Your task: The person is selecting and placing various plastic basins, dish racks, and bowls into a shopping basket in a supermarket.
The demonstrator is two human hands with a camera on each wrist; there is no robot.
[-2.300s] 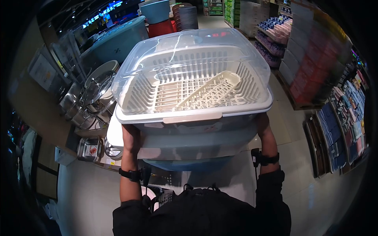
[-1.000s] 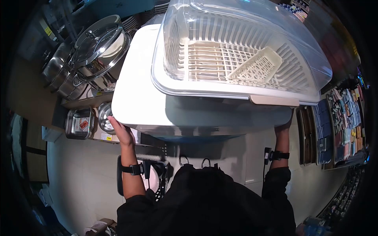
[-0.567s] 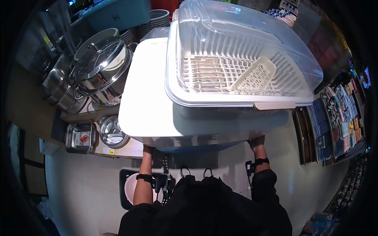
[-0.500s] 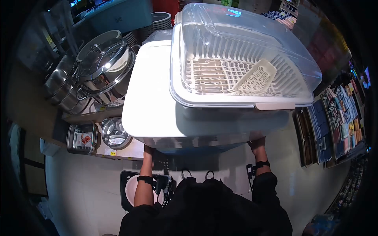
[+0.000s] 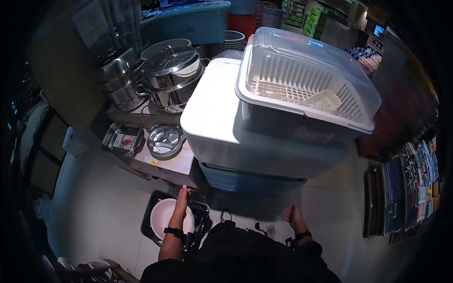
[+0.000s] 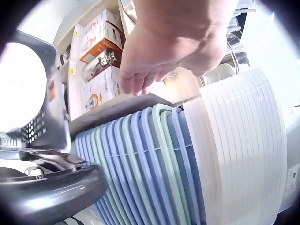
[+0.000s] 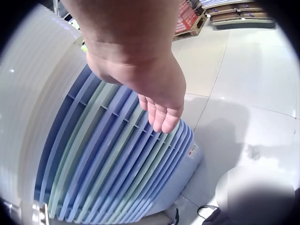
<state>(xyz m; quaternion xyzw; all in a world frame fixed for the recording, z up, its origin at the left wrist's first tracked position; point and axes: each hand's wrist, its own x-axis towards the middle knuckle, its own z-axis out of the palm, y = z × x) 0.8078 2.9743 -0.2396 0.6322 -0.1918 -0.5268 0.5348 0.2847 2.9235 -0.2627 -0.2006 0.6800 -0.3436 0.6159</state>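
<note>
A dish rack (image 5: 302, 106) with a clear domed cover (image 5: 325, 56) sits at the right of a white stack of storage bins (image 5: 207, 113). Inside it lies a small pale slotted tray (image 5: 324, 100). Below the white stack are nested blue and green bins (image 5: 245, 181), their rims showing in both wrist views. My left hand (image 5: 181, 203) is off the stack, fingers extended, above a black basket (image 5: 147, 221) holding a pink basin (image 5: 163, 214). Apart from the stack, my right hand (image 5: 294, 216) hangs with loosely bent fingers. Neither hand holds anything.
Steel pots (image 5: 170, 78) with a glass lid stand on a shelf at left, with steel trays (image 5: 123, 137) and a divided dish (image 5: 165, 140) lower down. Folded textiles (image 5: 420, 179) are displayed at right. A large blue tub (image 5: 188, 21) stands behind.
The dish rack was held up between both hands, then stood on the white stack. Both hands have since left the stack and drawn back toward the body. The head view has shifted.
</note>
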